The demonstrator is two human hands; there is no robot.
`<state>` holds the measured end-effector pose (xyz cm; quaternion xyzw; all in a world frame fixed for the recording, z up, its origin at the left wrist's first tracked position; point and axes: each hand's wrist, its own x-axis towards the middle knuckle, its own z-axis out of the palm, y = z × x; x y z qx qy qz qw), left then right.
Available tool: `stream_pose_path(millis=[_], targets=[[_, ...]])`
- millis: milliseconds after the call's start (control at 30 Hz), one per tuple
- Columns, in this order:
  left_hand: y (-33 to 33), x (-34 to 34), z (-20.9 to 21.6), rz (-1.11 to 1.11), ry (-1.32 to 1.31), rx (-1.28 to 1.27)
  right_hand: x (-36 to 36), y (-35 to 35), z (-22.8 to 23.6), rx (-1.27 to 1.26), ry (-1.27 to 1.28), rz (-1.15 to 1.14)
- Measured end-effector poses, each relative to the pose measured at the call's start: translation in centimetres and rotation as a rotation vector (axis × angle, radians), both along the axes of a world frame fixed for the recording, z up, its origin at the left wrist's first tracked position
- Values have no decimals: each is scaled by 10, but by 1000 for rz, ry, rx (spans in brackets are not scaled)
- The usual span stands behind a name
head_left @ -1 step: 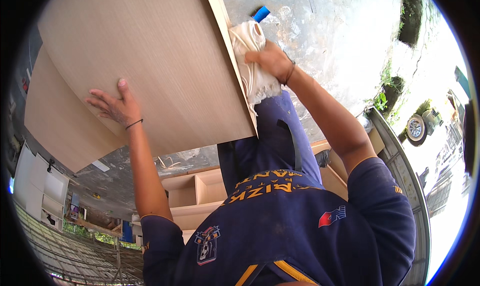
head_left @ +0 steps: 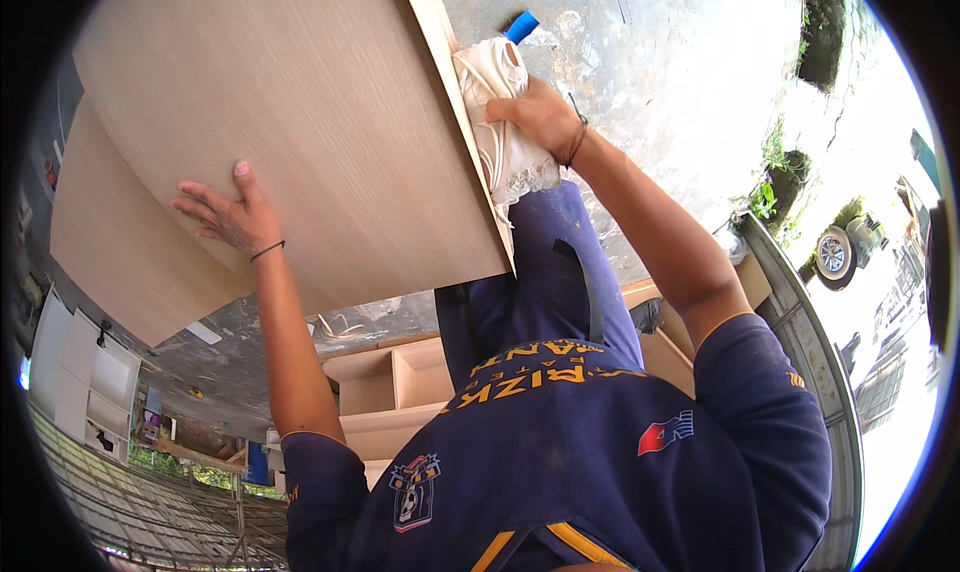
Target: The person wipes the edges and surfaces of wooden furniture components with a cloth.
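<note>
A large light wood-grain panel (head_left: 290, 102) takes up the upper left, its long right edge running beside my leg. My left hand (head_left: 230, 212) lies on the panel's face with fingers spread and nothing in them. At the right edge, my right hand (head_left: 538, 120) is closed round a bunched white cloth (head_left: 492, 77) with a lacy border. The cloth sits against the panel's edge, with its lower end by my trouser leg. My right fingers are partly hidden behind the cloth.
A second wood-grain panel (head_left: 130, 242) lies under the first at the left. A blue cylindrical object (head_left: 521, 26) rests on the grey floor (head_left: 660, 102) past the cloth. Light wooden compartments (head_left: 420, 374) stand near my legs, and a white cabinet (head_left: 75, 362) stands at the far left.
My right hand and the cloth have shifted slightly up and to the left along the panel's edge. My left hand stays in nearly the same spot on the panel.
</note>
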<state>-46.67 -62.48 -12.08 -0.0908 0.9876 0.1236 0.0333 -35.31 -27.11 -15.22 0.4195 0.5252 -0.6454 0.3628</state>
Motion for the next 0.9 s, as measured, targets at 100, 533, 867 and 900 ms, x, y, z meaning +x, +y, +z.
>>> stream_pose_path(millis=[100, 533, 867, 900], targets=[[1, -1, 3, 1, -9, -23, 79, -24, -16, 112, 385, -132], [-4, -2, 0, -9, -33, -38, 85, -31, -13, 14, 436, -138], [-10, -4, -4, -67, 13, 11, 5, -1, -6, -323, 76, -349], [-8, -5, -7, -74, 35, 31, 29, -5, -26, -401, -10, -531]])
